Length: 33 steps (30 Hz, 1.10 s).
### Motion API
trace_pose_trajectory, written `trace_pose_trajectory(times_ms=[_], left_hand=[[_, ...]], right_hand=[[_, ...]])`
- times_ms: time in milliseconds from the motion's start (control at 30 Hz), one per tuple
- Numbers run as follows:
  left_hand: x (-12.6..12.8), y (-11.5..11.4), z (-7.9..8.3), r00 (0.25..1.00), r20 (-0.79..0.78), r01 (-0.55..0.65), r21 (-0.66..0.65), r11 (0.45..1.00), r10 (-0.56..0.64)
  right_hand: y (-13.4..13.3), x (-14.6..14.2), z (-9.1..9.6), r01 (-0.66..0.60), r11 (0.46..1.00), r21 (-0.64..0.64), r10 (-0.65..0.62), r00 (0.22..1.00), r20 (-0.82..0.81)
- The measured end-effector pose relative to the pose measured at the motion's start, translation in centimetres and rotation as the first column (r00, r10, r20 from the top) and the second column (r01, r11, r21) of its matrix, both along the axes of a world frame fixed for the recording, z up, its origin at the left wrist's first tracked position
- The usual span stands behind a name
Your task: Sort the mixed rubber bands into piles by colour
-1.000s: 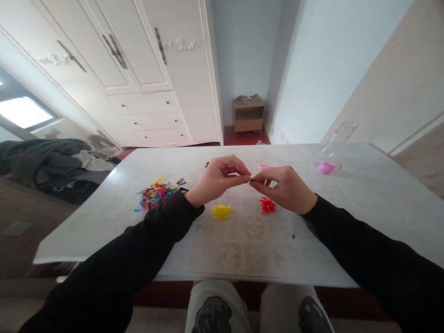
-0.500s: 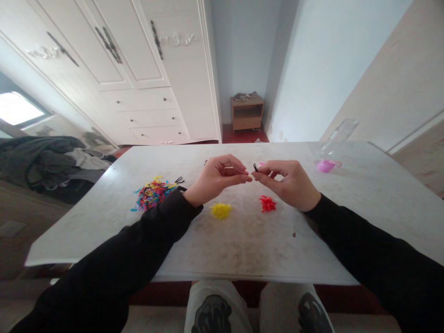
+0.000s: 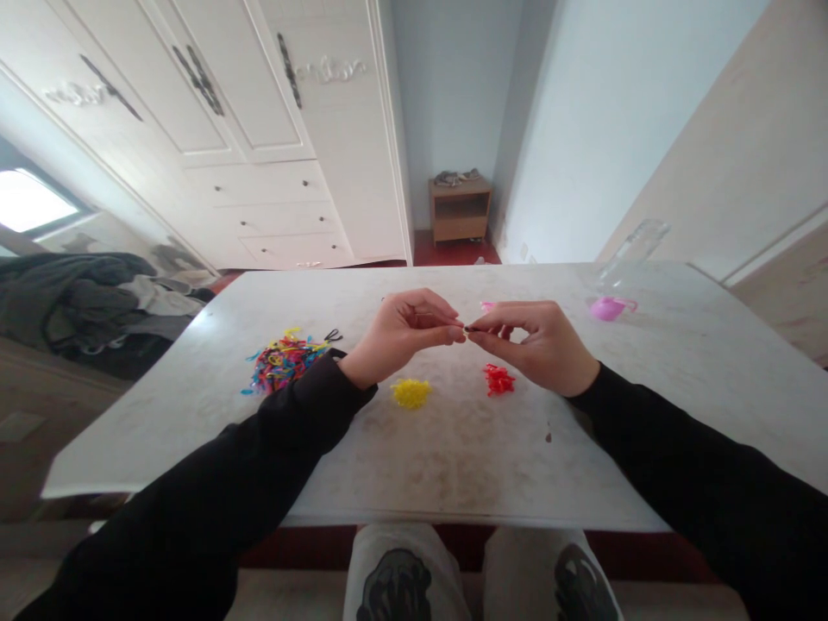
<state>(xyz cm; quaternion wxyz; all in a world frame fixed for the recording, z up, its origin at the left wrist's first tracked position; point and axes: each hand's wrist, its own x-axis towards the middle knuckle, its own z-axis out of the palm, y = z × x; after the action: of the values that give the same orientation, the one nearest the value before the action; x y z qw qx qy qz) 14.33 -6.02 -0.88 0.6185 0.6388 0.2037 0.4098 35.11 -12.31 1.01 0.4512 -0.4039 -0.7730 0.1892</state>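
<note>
My right hand [image 3: 536, 341] is closed in a pinch on a small black hair tie [image 3: 472, 329], mostly hidden by the fingertips. My left hand [image 3: 414, 335] meets it fingertip to fingertip, thumb and fingers pinched; what they hold, if anything, is too small to make out. Below the hands lie a yellow pile of small bands [image 3: 411, 394] and a red pile of small bands [image 3: 498, 379]. A mixed pile of coloured hair ties [image 3: 285, 362] sits by my left sleeve. Something pink [image 3: 487, 306] shows partly behind my right hand.
The white table [image 3: 440, 466] spans the view, with stains on its top. At its far right stand a clear bottle-like container [image 3: 630, 254] and a pink lid with a loop [image 3: 608, 309]. Clothes [image 3: 97, 302] are heaped at left; a wooden nightstand [image 3: 461, 211] stands beyond the table.
The black hair tie stood upright above my right fingertips and now lies low between them. The small gap between my two hands has closed, and their fingertips touch.
</note>
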Motion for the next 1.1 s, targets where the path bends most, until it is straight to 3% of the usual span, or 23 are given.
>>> trace_pose_trajectory(times_ms=[467,767,1100], left_hand=[[-0.7,0.1,1.5,0.991,-0.12,-0.037,0.15,0.988,0.055],[-2.5,2.7,1.6,0.968,-0.068,-0.216,0.255,0.942,0.241],[-1.8,1.1,1.5,0.988,-0.129,-0.047,0.246,0.968,0.08]], right_hand=[[-0.5,-0.4,0.5,0.039,0.999,-0.019,-0.037,0.995,0.097],[-0.4,0.3,1.3,0.095,0.995,-0.017,-0.093,0.993,0.075],[-0.4,0.4,1.0,0.08,0.997,-0.019,-0.079,0.995,0.067]])
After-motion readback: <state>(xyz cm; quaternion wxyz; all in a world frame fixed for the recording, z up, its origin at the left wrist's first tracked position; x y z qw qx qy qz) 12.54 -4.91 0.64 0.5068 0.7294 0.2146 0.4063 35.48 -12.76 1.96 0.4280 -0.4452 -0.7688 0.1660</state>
